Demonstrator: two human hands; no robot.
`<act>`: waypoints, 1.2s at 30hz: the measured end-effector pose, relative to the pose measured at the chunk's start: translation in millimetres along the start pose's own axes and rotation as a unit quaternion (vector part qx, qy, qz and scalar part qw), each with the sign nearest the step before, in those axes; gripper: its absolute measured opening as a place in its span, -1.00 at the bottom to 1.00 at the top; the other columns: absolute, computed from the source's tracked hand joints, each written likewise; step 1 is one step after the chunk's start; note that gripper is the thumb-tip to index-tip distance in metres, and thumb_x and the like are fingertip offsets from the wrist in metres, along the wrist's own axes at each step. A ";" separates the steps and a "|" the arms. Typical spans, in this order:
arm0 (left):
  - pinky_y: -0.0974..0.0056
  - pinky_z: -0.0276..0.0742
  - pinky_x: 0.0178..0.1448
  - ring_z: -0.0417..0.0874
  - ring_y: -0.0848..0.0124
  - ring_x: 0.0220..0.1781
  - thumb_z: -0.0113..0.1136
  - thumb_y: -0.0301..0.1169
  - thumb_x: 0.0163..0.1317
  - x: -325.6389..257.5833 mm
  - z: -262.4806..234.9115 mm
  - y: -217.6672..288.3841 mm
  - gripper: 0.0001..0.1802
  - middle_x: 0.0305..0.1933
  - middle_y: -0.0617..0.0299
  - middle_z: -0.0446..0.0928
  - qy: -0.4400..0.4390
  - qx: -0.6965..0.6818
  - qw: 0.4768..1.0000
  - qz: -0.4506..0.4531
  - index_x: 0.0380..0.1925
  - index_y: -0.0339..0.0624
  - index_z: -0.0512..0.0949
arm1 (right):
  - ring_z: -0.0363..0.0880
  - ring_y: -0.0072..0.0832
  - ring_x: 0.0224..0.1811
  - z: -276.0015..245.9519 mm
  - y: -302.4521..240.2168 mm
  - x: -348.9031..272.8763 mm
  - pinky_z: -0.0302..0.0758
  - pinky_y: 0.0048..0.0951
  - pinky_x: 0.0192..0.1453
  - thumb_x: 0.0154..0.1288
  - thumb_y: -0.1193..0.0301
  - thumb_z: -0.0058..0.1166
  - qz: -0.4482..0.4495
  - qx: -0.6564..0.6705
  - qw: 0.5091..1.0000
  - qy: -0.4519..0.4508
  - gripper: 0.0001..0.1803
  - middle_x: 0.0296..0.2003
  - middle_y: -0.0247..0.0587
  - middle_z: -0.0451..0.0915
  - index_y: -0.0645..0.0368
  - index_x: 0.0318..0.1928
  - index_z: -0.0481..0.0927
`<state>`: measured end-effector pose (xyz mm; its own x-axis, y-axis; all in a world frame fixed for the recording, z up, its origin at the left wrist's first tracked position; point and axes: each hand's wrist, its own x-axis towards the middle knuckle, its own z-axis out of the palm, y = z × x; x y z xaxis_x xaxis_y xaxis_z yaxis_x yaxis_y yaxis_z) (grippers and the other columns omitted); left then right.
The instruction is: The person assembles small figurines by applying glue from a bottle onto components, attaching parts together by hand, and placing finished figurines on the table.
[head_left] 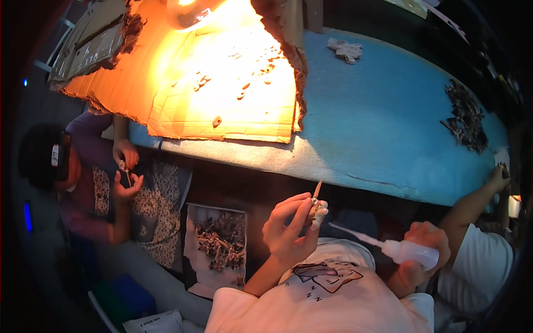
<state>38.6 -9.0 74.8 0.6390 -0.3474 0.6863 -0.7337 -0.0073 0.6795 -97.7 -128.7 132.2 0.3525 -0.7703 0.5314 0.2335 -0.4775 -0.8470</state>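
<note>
In front of my chest, my left hand (pixel 284 230) pinches a small pale figurine-like piece (pixel 318 212) between thumb and fingers. A thin tan stick (pixel 317 189) points up from its top; the piece's exact kind is too small to make out. Lower right, my right hand (pixel 434 237) is wrapped round a small white squeeze bottle (pixel 412 253). The bottle lies tilted, its long thin nozzle (pixel 355 233) aimed left toward the piece. A gap separates the nozzle tip from the piece.
Beyond my hands runs a blue tabletop (pixel 383 122) with a brightly lit cardboard enclosure (pixel 183 125) holding small pieces. A crumpled white tissue (pixel 345 50) and a dark pile (pixel 467 117) lie farther back. An open box (pixel 191 277) of pieces stands left. Co-workers sit on both sides.
</note>
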 end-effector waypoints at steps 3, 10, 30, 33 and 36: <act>0.31 0.56 -0.30 0.57 0.14 -0.27 0.21 -0.64 -0.10 -1.8 -5.4 -2.5 -0.69 -0.31 0.02 0.40 0.010 0.003 1.000 0.022 -0.26 -0.48 0.49 | 0.21 -0.51 -0.83 -5.1 -2.0 8.0 0.17 -0.54 -0.77 -0.21 0.17 0.25 -0.068 -0.029 0.994 -0.085 -0.60 -0.79 -0.25 0.32 0.23 -0.58 0.41; 0.37 0.58 -0.34 0.56 0.10 -0.26 0.21 -0.62 -0.07 -2.6 -11.2 -7.7 -0.69 -0.30 0.04 0.38 -0.006 0.038 0.999 0.034 -0.24 -0.41 0.49 | 0.18 -0.54 -0.87 10.1 -4.7 14.7 0.10 -0.60 -0.84 -0.31 0.21 0.21 -0.133 -0.070 0.981 -0.121 -0.66 -0.81 -0.27 0.31 0.22 -0.63 0.43; 0.37 0.57 -0.34 0.55 0.11 -0.24 0.21 -0.59 -0.05 -6.4 -14.2 -6.6 -0.70 -0.29 0.05 0.37 -0.018 0.043 0.998 0.029 -0.25 -0.41 0.49 | 0.08 -0.61 -0.92 13.2 -10.4 30.8 -0.04 -0.61 -0.86 -0.31 0.26 0.23 -0.186 -0.078 0.953 -0.228 -0.68 -0.88 -0.39 0.20 0.21 -0.60 0.44; 0.37 0.56 -0.33 0.55 0.11 -0.24 0.22 -0.59 -0.05 -6.0 -13.3 -6.0 -0.70 -0.30 0.05 0.38 -0.009 0.040 0.999 0.034 -0.25 -0.42 0.49 | 0.09 -0.61 -0.92 12.9 -13.7 32.0 -0.04 -0.61 -0.86 -0.30 0.27 0.23 -0.179 -0.084 0.950 -0.242 -0.68 -0.88 -0.39 0.20 0.21 -0.59 0.44; 0.37 0.55 -0.32 0.54 0.12 -0.24 0.22 -0.58 -0.05 -7.3 -14.2 -7.9 -0.70 -0.30 0.06 0.38 -0.015 0.055 0.997 0.045 -0.25 -0.41 0.49 | 0.09 -0.61 -0.92 13.4 -14.5 33.6 -0.03 -0.60 -0.86 -0.30 0.27 0.22 -0.177 -0.093 0.945 -0.259 -0.69 -0.88 -0.40 0.21 0.21 -0.59 0.44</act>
<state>43.0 6.9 68.1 0.5640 -0.3798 0.7333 -0.8092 -0.0774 0.5824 -77.1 -142.0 162.4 0.6894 -0.2619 0.6753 0.2736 -0.7691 -0.5776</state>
